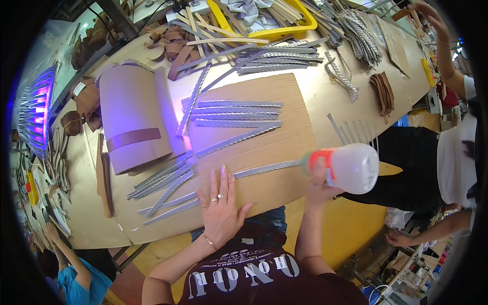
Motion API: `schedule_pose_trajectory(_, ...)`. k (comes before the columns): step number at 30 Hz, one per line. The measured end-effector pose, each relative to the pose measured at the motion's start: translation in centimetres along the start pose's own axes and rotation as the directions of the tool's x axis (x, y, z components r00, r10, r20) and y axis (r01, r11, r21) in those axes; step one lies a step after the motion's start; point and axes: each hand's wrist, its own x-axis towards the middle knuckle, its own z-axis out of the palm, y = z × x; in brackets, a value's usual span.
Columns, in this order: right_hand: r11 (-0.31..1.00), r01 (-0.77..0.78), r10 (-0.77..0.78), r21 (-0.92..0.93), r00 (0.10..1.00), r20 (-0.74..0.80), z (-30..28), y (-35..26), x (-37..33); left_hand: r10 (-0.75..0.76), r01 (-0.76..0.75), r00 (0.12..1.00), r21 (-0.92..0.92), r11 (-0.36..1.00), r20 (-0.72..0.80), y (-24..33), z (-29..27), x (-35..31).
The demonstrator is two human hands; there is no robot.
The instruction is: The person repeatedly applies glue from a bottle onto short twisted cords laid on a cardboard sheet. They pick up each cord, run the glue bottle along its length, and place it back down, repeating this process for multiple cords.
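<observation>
My left hand (pixel 221 207) lies flat with its fingers stretched out, pressing a grey strip with a braided silvery edge (pixel 264 169) onto a cardboard sheet (pixel 290 109). In my right hand (pixel 320 185) is a white plastic squeeze bottle (pixel 355 168) with a red label, tipped on its side. Its green tip end points left, at the right end of that strip. More grey braided strips (pixel 239 110) lie in rows on the upper part of the cardboard. Beside my left hand, a loose bunch of similar strips (pixel 168 180) overlaps the cardboard's left edge.
A curved brown sheet (pixel 132 112) with a brown band stands at the left, near a glowing purple lamp (pixel 40 109). Strip piles and a yellow tray (pixel 310 23) fill the far side. Another person (pixel 455 162) stands at the right; someone in blue (pixel 84 277) is at lower left.
</observation>
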Motion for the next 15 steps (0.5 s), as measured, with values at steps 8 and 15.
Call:
schedule_pose_trajectory(8,0.971,0.22,-0.156,-0.09,0.876,0.456,5.3,-0.5,-5.9,-0.006,0.008,1.0,0.065,0.998,-0.026,0.2,0.5,-0.1)
schedule_pose_trajectory(15,0.985,0.102,-0.031,-0.142,0.902,0.432,3.6,-0.8,-4.0,-0.016,0.017,1.0,0.096,0.995,-0.016,0.5,0.1,0.0)
